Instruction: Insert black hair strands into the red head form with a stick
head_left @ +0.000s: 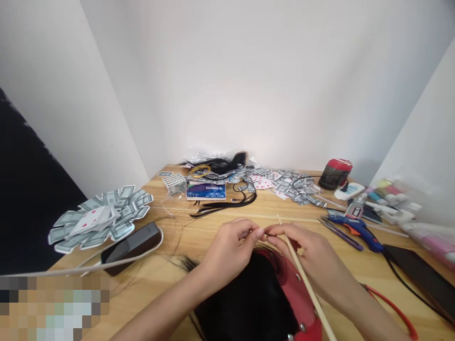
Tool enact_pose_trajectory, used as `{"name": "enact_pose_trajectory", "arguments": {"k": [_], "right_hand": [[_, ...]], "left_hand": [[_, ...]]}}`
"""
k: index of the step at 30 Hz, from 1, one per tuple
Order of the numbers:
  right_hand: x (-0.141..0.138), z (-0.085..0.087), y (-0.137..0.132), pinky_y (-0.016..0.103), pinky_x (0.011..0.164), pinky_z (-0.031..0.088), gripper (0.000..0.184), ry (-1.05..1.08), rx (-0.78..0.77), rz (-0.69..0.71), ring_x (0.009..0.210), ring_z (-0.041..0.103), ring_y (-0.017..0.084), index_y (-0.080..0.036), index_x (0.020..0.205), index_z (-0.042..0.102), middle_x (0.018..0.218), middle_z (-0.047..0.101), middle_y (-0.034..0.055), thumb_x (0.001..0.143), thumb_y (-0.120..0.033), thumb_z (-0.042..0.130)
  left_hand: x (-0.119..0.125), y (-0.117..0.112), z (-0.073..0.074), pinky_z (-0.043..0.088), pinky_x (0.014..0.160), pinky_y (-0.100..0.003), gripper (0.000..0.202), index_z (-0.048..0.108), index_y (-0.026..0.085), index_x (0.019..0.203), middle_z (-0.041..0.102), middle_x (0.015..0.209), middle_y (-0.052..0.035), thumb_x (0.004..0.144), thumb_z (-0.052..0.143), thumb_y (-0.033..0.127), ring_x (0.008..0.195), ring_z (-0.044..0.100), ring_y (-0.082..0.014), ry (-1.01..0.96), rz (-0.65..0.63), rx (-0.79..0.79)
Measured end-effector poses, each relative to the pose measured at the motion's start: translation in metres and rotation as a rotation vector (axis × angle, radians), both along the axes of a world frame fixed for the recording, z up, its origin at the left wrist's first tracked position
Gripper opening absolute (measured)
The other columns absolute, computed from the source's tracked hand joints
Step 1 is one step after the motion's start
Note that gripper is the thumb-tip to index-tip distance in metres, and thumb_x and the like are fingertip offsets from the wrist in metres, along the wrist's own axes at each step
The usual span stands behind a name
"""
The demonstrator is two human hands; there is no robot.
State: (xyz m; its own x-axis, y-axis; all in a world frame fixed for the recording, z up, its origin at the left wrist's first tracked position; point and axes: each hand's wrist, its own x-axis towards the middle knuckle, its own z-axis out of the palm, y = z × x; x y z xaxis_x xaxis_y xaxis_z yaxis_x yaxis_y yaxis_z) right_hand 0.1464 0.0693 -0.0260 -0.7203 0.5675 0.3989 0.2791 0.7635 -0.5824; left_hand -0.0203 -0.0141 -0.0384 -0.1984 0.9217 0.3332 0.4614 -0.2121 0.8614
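My left hand (236, 244) is closed in a pinch, its thumb and fingertips meeting those of my right hand (305, 246). What sits between the fingertips is too small to make out; fine dark strands show just below. A thin wooden stick (307, 277) runs through my right hand, its tip poking up past the fingers. Under both hands lies a mass of straight black hair (245, 298) over a red form (296, 293), with several silver pin heads along the red part.
Playing cards (291, 184) and a blue box (206, 191) lie at the back. To the left are a card fan (103, 218) and a black device (131, 246) with a white cord. Purple-handled tweezers (343, 235), a blue glue gun (359, 229) and a dark phone-like slab (423, 274) sit right.
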Motion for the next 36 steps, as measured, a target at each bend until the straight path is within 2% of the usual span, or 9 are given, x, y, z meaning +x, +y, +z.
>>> {"name": "enact_pose_trajectory", "arguments": {"k": [3,6,14,19,23,25,31,36], "right_hand": [[0.002,0.005,0.003,0.033,0.067,0.052,0.024,-0.007,-0.090,-0.010,0.076,0.070,0.023,-0.025,0.088,0.072,0.083,0.074,0.0026,0.096,-0.038,0.053],[0.004,0.006,0.005,0.032,0.069,0.050,0.024,-0.006,-0.134,-0.013,0.079,0.069,0.023,-0.025,0.089,0.072,0.084,0.074,0.0021,0.095,-0.041,0.054],[0.005,0.005,0.010,0.031,0.068,0.047,0.026,-0.021,-0.167,-0.032,0.079,0.067,0.022,-0.025,0.087,0.073,0.082,0.073,0.0016,0.095,-0.043,0.055],[0.008,0.003,0.022,0.029,0.061,0.046,0.029,-0.012,-0.202,-0.011,0.073,0.065,0.021,-0.023,0.085,0.071,0.081,0.073,0.0025,0.095,-0.045,0.055],[0.012,0.001,0.036,0.031,0.070,0.048,0.032,0.042,-0.271,0.006,0.078,0.066,0.022,-0.022,0.082,0.071,0.085,0.075,0.0047,0.093,-0.047,0.056],[0.014,0.000,0.041,0.032,0.070,0.046,0.033,0.073,-0.320,-0.018,0.081,0.065,0.023,-0.022,0.080,0.071,0.087,0.075,0.0054,0.092,-0.049,0.057],[0.014,-0.003,0.044,0.032,0.072,0.043,0.031,0.127,-0.384,-0.091,0.082,0.060,0.023,-0.022,0.078,0.070,0.087,0.074,0.0052,0.090,-0.048,0.058],[0.009,-0.010,0.049,0.033,0.072,0.044,0.029,0.147,-0.399,-0.160,0.081,0.062,0.024,-0.021,0.075,0.069,0.085,0.076,0.0062,0.086,-0.046,0.057]], "left_hand": [[-0.001,0.000,0.000,0.041,0.064,-0.025,0.027,0.067,0.016,0.077,0.065,0.073,-0.0029,0.093,0.053,0.031,0.068,0.057,-0.0157,-0.026,-0.001,-0.009],[-0.001,0.000,0.002,0.039,0.063,-0.024,0.026,0.067,0.016,0.076,0.065,0.072,-0.0023,0.092,0.053,0.032,0.067,0.056,-0.0150,-0.054,-0.014,-0.014],[-0.004,0.006,0.002,0.034,0.055,-0.023,0.031,0.067,0.014,0.074,0.060,0.066,-0.0008,0.089,0.054,0.038,0.059,0.048,-0.0126,-0.149,-0.024,-0.047],[-0.010,0.006,0.010,0.030,0.053,-0.023,0.034,0.068,0.014,0.069,0.057,0.063,0.0005,0.084,0.059,0.043,0.056,0.043,-0.0113,-0.205,-0.018,-0.045],[-0.024,0.005,0.020,0.024,0.051,-0.023,0.036,0.066,0.015,0.064,0.047,0.056,0.0041,0.078,0.066,0.049,0.053,0.033,-0.0094,-0.269,0.056,-0.015],[-0.031,0.004,0.022,0.020,0.050,-0.023,0.039,0.065,0.016,0.064,0.041,0.054,0.0056,0.075,0.069,0.052,0.052,0.028,-0.0085,-0.320,0.083,-0.015],[-0.035,0.006,0.019,0.011,0.044,-0.022,0.046,0.061,0.016,0.065,0.024,0.050,0.0105,0.071,0.072,0.060,0.047,0.014,-0.0066,-0.541,0.060,-0.094],[-0.038,0.008,0.020,0.008,0.041,-0.018,0.047,0.057,0.016,0.067,0.020,0.052,0.0126,0.064,0.079,0.057,0.048,0.008,-0.0053,-0.683,0.064,-0.110]]}}
